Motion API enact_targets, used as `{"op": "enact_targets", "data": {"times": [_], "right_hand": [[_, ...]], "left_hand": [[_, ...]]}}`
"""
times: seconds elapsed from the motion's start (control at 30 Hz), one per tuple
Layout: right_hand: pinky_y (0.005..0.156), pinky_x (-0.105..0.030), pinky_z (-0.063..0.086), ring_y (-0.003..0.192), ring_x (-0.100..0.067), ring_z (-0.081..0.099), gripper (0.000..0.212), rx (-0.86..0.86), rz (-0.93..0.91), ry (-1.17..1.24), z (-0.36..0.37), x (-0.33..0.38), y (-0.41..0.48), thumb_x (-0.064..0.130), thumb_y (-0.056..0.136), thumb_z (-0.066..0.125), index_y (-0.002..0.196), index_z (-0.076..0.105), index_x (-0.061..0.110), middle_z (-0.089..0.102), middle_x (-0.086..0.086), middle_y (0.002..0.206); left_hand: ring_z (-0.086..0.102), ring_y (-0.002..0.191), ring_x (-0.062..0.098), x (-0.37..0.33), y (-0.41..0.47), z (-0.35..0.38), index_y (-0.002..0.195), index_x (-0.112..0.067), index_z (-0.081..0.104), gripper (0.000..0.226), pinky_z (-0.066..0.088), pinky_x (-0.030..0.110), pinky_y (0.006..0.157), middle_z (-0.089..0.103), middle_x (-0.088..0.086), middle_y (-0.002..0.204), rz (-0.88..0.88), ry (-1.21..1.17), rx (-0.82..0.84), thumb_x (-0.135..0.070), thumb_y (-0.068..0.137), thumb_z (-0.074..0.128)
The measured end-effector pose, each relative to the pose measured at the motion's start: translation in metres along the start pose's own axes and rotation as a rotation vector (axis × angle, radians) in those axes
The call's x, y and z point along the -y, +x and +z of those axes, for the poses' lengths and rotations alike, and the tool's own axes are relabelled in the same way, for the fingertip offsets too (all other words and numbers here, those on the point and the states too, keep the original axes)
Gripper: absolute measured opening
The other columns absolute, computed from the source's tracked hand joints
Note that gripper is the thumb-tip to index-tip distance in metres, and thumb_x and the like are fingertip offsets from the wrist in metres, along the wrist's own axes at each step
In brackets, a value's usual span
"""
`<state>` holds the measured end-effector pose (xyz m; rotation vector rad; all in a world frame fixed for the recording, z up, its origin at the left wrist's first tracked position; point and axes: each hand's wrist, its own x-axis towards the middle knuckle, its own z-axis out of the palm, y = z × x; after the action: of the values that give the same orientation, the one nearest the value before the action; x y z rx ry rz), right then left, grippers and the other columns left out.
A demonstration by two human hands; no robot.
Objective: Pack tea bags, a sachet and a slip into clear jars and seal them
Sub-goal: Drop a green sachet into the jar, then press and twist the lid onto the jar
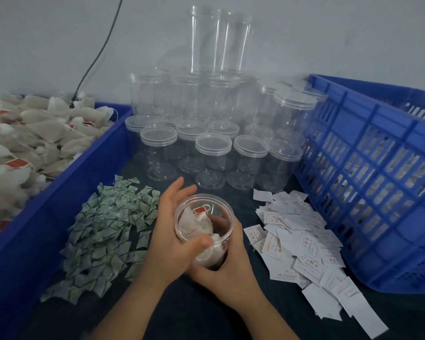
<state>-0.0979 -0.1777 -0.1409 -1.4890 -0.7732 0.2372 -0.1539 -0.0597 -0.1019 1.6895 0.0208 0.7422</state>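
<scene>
A clear open jar (221, 204) sits low in the middle, with white tea bags (194, 224) and a red tag inside. My right hand (227, 268) wraps around its lower wall from the near right. On the jar's left side lies my left hand (172, 239), thumb across the front wall, fingers straight and raised toward the rim. A pile of green-printed sachets (106, 231) spreads on the dark table to the left. White slips with red print (302, 246) lie scattered on the right.
A blue bin (66, 190) heaped with tea bags (22, 141) fills the left side. A blue slatted crate (378, 182) stands at the right. Several lidded clear jars (214, 143) are stacked at the back against the wall, where a black cable (96, 57) hangs.
</scene>
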Motion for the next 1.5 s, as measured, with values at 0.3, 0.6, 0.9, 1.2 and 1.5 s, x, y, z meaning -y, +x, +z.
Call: {"op": "enact_targets", "data": {"times": [0.3,0.6,0.9,1.2,1.5], "right_hand": [[0.099,-0.021,0.046,0.129,-0.002,0.047,0.1,0.299,0.158,-0.178,-0.027,0.0,-0.003,-0.001,0.069,0.061,0.15,0.018,0.038,0.047,0.018,0.138],[0.086,-0.03,0.043,0.116,-0.02,0.055,0.056,-0.14,0.414,-0.643,-0.018,-0.016,0.081,0.044,0.085,0.067,0.132,0.05,0.017,0.059,-0.001,0.127],[0.077,-0.015,0.053,0.09,-0.004,0.063,0.042,-0.532,0.142,-0.101,-0.016,-0.017,0.07,0.007,0.088,0.067,0.126,0.058,0.024,0.065,0.003,0.101],[0.079,-0.024,0.054,0.099,-0.012,0.067,0.018,-0.269,-0.211,0.128,-0.013,0.029,0.056,0.021,0.08,0.067,0.093,0.059,0.014,0.069,0.002,0.108],[0.099,-0.018,0.037,0.118,0.007,0.047,0.037,0.08,-0.34,-0.501,-0.002,0.06,0.064,0.035,0.071,0.078,0.078,0.043,0.025,0.062,0.016,0.121]], "left_hand": [[0.057,0.108,-0.007,0.008,-0.007,-0.001,0.124,-0.027,0.045,0.079,0.045,0.005,0.083,0.057,-0.033,0.116,0.017,0.039,-0.067,-0.036,0.052,0.076],[0.059,0.108,0.001,0.015,0.002,-0.002,0.124,-0.03,0.046,0.082,0.047,0.012,0.086,0.059,-0.027,0.113,0.0,0.041,-0.151,-0.038,0.049,0.076],[0.056,0.109,-0.006,0.022,0.011,0.0,0.123,-0.035,0.044,0.082,0.046,0.01,0.087,0.056,-0.036,0.113,-0.015,0.029,-0.132,-0.039,0.048,0.077],[0.053,0.107,-0.014,0.028,0.017,0.004,0.123,-0.031,0.044,0.079,0.039,0.001,0.085,0.053,-0.042,0.112,0.026,0.043,-0.152,-0.041,0.051,0.074],[0.064,0.096,-0.005,0.03,0.021,0.004,0.127,-0.013,0.049,0.074,0.048,0.006,0.073,0.064,-0.026,0.107,0.007,0.023,-0.146,-0.036,0.061,0.072]]}}
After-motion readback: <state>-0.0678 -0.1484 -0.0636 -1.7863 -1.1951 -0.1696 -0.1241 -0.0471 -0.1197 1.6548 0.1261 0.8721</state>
